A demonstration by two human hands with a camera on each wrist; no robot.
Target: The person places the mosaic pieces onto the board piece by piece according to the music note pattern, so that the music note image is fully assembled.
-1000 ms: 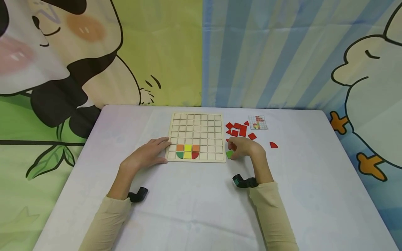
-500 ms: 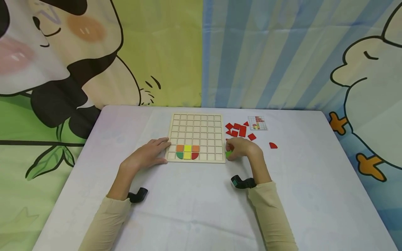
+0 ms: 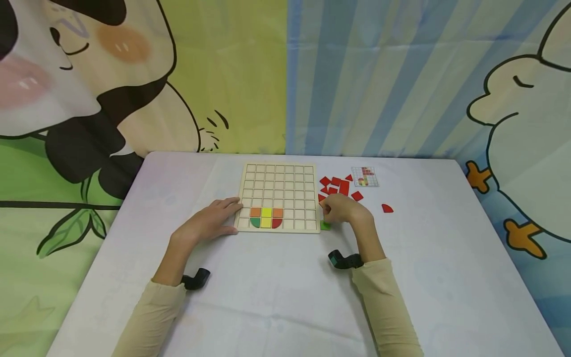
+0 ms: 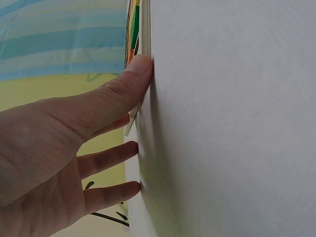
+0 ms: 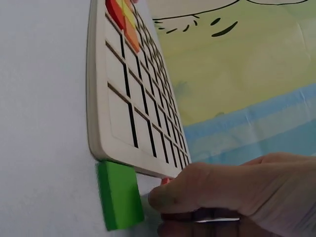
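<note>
Pale wooden gridded board (image 3: 294, 193) flat on the white table (image 3: 267, 297), flat orange, yellow, green & red pieces (image 3: 266, 218) set in its near-L cells. Bright green flat block (image 5: 121, 196) just beside the board's near-R corner. R hand (image 3: 342, 208) off the board's R edge, turned in, thumb & fingers curled down close tog. by a small red piece (image 5: 166, 181); can't tell if they pinch it. L hand (image 3: 208, 219) at the board's L edge, fingers spread, fairly straight, thumb touching nr the near-L corner, gripping nothing. Flat red triangles & quads (image 3: 344, 187) right of the board; white gridded picture card (image 3: 365, 177) just past them.
</note>
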